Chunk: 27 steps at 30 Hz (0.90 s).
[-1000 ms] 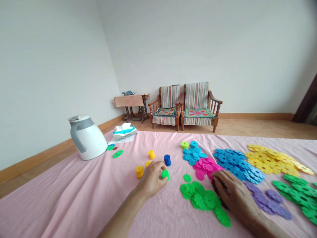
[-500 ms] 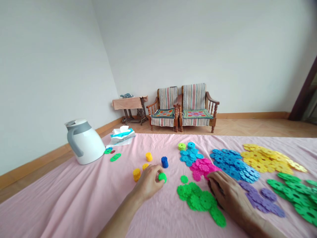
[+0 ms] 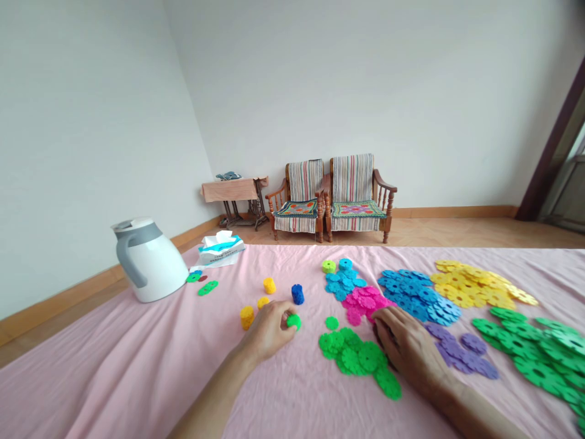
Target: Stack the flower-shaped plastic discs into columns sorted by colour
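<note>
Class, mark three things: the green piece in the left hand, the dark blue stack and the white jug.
Green piece [image 3: 295, 322]: head view, on its visible face.
Dark blue stack [image 3: 298, 296]: head view, on its side.
White jug [image 3: 159, 268]: head view, on its white body.

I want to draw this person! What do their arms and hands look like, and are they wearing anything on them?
The left hand and right hand wear no gloves. The left forearm and right forearm are bare, with no sleeve, watch or bracelet showing. I see no rings, but some fingers are partly hidden.
</note>
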Tool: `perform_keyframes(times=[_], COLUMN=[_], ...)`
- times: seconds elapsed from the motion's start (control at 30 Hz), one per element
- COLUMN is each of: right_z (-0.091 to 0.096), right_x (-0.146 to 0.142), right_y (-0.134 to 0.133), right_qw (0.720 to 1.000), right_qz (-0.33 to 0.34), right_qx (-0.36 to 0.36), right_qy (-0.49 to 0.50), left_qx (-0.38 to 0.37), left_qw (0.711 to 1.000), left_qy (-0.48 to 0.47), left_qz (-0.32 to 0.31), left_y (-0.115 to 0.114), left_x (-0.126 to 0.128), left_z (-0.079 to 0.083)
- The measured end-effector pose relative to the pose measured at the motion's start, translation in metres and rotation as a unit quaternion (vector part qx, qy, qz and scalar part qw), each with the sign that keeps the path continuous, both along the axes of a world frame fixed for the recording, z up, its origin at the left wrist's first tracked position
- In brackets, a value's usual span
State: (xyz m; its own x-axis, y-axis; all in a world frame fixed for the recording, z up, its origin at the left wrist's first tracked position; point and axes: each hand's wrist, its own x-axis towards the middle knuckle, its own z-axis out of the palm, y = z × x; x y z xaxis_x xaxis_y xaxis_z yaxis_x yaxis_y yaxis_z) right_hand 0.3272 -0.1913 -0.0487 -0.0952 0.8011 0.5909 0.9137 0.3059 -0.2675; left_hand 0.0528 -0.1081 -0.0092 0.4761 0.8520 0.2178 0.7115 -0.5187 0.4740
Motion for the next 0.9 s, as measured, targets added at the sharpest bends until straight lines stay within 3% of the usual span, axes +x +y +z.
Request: perform_keyframes(times=[0.27,0.43,0.63,0.9], right_z=[0.002,0.008,0.009,-0.005], right_x=[0.001,-0.009,-0.029,-0.02], right_y=[0.001,-0.003,-0.01,-0.011], right_qw=[1.0,0.999,0.999,0.995], right_qz=[0.003,-0.006,-0.034,-0.069], right_qx=[0.008,0.026,0.024,0.048], right_qy=[-0.016,-0.019,0.008,0.059], left_qx=[0.019,0.024,-0.027,-0.047], left_qw=[0.998,0.995,0.992,0.993], left_qy=[-0.05,-0.091,-0.036,-0.003], left_qz=[-0.013,-0.041,-0.12,-0.107], left_y=[-0.003,-0.02,-0.04,-0.033], left_x=[-0.002,0.013,0.041,0.047], left_z=[0.006,0.015,0.001,-0.011])
